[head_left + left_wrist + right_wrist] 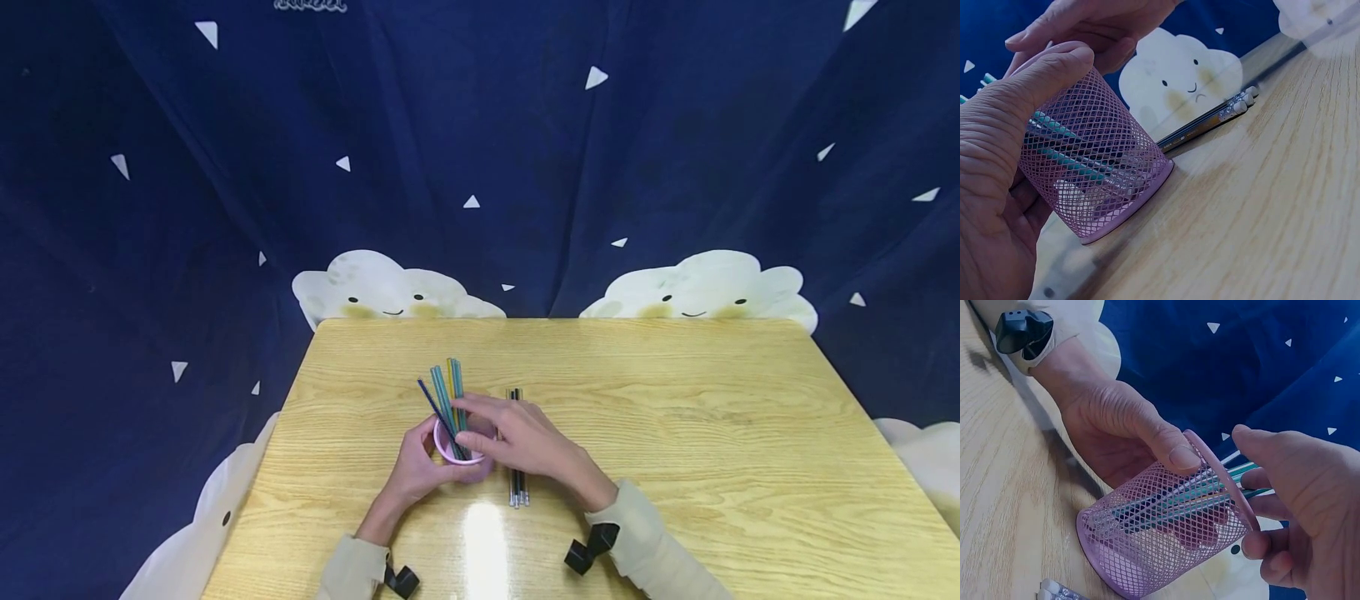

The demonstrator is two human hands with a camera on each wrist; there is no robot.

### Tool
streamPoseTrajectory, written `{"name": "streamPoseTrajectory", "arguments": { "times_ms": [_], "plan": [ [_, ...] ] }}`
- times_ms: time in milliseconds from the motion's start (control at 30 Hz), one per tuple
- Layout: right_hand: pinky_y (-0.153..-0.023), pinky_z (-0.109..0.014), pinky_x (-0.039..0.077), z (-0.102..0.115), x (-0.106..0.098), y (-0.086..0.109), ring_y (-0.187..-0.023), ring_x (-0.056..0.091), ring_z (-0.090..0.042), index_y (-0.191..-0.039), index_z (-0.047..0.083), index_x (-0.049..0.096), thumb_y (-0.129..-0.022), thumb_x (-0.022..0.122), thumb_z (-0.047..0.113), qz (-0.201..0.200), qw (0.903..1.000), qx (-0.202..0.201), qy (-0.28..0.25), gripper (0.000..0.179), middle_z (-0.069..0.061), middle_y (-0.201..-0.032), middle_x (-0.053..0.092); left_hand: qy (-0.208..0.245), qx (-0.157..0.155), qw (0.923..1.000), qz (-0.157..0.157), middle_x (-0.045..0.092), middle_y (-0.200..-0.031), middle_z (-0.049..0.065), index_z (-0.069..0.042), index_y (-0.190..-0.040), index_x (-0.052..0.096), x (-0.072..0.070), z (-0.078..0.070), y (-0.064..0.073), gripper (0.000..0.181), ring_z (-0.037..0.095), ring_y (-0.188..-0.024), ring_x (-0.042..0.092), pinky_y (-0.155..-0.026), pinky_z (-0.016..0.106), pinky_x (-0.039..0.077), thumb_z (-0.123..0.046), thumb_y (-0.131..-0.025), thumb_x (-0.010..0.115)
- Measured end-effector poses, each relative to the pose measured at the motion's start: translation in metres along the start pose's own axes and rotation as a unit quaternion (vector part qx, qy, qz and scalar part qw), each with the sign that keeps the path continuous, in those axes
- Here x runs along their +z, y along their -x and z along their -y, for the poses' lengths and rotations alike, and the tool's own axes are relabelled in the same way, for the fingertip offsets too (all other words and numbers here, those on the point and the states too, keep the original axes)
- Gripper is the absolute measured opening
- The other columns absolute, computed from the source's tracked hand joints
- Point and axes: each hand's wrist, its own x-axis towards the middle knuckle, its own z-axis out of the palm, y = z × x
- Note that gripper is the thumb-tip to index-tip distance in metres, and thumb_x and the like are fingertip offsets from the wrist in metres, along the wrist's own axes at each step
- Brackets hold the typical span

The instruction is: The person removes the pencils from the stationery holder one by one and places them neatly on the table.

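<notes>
Cradling the pink mesh cup [1094, 140] near its lip, my left hand [416, 467] curves round the wall, thumb up by the rim and the other fingers behind the mesh. The cup is toward the left of the wooden table [675, 450], just left of a row of dark pencils [516, 485] that lies with its erasers toward me. My right hand [525, 433] is at the cup's mouth, its fingers loosely bent and the thumb well apart from them; whether a fingertip touches the coloured pencils [440, 392] inside, I cannot tell.

I judge the cup to be light, so the leaning pencils might tip it without a steadying palm. Its thin wall should bear a gentle squeeze but could dent under a hard one. The mesh probably gives skin good purchase, while the smooth rim looks slicker, so I favour the wall just below it.

The pencils seem stiff, slim and slippery, apt to roll or splay. Those in the cup are best pinched on the shafts above the rim; the row on the table, at mid-shaft, squeezed from both sides together.
</notes>
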Motion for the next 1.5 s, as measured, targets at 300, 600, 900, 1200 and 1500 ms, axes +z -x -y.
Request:
{"name": "streamPoseTrajectory", "arguments": {
  "times_ms": [300,600,900,1200,1500],
  "plan": [
    [-0.111,-0.05,0.051,-0.002,-0.002,-0.001,-0.138,0.056,-0.027,-0.152,0.024,0.055,-0.107,0.056,0.047,-0.011,0.9995,-0.003,-0.029,0.051,-0.007,-0.156,0.054,-0.014,-0.015,0.9997,-0.01,0.07,-0.131,0.006,-0.01,-0.138,0.063,-0.001,-0.001,0.001,0.078,0.024,-0.121,0.065,-0.105,0.031,0.053,-0.008,-0.068,0.098],
    [-0.109,-0.044,0.053,-0.01,0.001,-0.001,-0.135,0.058,-0.02,-0.15,0.025,0.058,-0.106,0.059,0.046,-0.034,0.9984,-0.001,-0.046,0.048,-0.001,-0.151,0.059,-0.011,-0.013,0.9998,-0.009,0.069,-0.132,0.008,-0.002,-0.139,0.061,-0.001,0.0,0.0,0.079,0.023,-0.12,0.065,-0.106,0.032,0.054,-0.006,-0.069,0.097],
    [-0.111,-0.043,0.051,-0.016,0.001,0.0,-0.134,0.059,-0.018,-0.146,0.026,0.062,-0.108,0.057,0.041,-0.045,0.9969,-0.008,-0.064,0.041,0.001,-0.146,0.063,-0.015,-0.006,0.9998,-0.012,0.07,-0.13,0.009,-0.005,-0.138,0.063,0.0,-0.001,0.0,0.077,0.03,-0.119,0.066,-0.105,0.031,0.054,-0.006,-0.069,0.097],
    [-0.114,-0.04,0.049,-0.018,0.003,0.002,-0.136,0.057,-0.014,-0.144,0.022,0.065,-0.11,0.053,0.039,-0.044,0.9963,-0.003,-0.073,0.04,0.005,-0.145,0.064,-0.013,-0.002,0.9998,-0.013,0.07,-0.131,0.01,-0.007,-0.139,0.063,0.001,-0.001,0.0,0.078,0.026,-0.118,0.066,-0.104,0.031,0.055,-0.006,-0.068,0.097],
    [-0.1,-0.037,0.057,-0.016,-0.005,0.003,-0.116,0.066,-0.008,-0.14,0.02,0.068,-0.108,0.057,0.041,-0.071,0.9947,0.001,-0.073,0.04,0.007,-0.142,0.066,-0.013,-0.005,0.9998,-0.015,0.071,-0.13,0.011,-0.006,-0.139,0.063,0.001,-0.001,0.0,0.081,0.025,-0.117,0.067,-0.103,0.031,0.055,-0.006,-0.067,0.097]
  ]
}}
